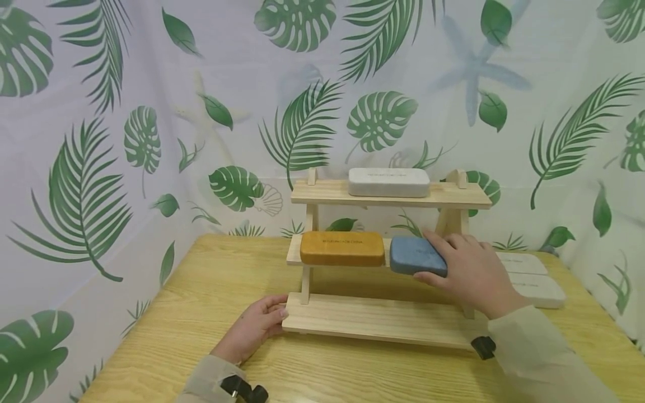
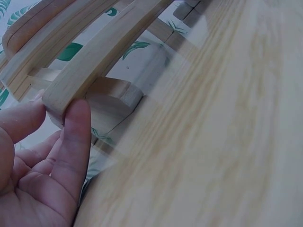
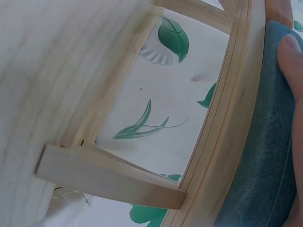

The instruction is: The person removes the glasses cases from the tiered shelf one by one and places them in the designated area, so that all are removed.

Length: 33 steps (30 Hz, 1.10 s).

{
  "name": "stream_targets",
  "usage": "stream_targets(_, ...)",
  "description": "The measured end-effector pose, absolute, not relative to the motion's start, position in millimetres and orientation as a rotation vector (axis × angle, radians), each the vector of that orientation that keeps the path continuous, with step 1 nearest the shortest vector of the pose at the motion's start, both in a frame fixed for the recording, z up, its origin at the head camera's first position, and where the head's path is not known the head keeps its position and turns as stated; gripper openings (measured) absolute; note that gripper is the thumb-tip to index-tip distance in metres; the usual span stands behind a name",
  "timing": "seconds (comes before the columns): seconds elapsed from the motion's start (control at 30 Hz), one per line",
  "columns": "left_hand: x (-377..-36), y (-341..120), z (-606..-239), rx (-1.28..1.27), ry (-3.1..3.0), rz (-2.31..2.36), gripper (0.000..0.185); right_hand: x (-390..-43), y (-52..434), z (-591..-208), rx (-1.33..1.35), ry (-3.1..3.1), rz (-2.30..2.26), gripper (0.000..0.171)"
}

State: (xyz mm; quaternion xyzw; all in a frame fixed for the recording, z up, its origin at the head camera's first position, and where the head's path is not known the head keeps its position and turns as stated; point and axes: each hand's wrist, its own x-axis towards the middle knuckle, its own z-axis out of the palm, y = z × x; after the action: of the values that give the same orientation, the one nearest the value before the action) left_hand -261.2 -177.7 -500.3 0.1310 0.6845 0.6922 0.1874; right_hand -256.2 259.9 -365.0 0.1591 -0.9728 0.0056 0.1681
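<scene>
A three-tier wooden display rack (image 1: 363,319) stands on the table. My left hand (image 1: 256,327) pinches the left end of its bottom shelf (image 2: 71,87) between thumb and finger, as the left wrist view shows. With thumb and fingers, my right hand (image 1: 473,268) grips the right part of a blue glasses case (image 1: 410,254) at the middle shelf. In the right wrist view the blue case (image 3: 267,123) lies along that shelf's edge, the thumb on its side. An orange glasses case (image 1: 342,249) sits to its left on the same tier. On the top shelf rests a white glasses case (image 1: 389,183).
Two more pale cases (image 1: 536,288) lie on the wood-grain table (image 1: 201,280) to the right of the rack, partly behind my right hand. A leaf-printed cloth (image 1: 227,140) hangs close behind the rack and along both sides.
</scene>
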Motion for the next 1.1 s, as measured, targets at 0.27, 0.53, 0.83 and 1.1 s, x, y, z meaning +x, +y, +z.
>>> stream_targets(0.27,-260.9,-179.1,-502.3,0.347,1.956,1.928,0.065,-254.0,259.8,-367.6,0.473,-2.782,0.004,0.106)
stream_targets(0.53,-260.6,-181.1,-503.4,0.341,1.952,1.921,0.067,-249.0,258.5,-367.3,0.463,-2.833,0.041,0.109)
stream_targets(0.83,-260.9,-180.0,-502.0,0.35,1.95,1.92,0.067,-236.7,260.4,-361.5,0.514,-2.809,0.044,0.103)
stream_targets(1.1,-261.4,-179.2,-501.1,0.36,1.963,1.91,0.068,-230.4,268.9,-362.2,0.556,-2.784,0.015,0.103)
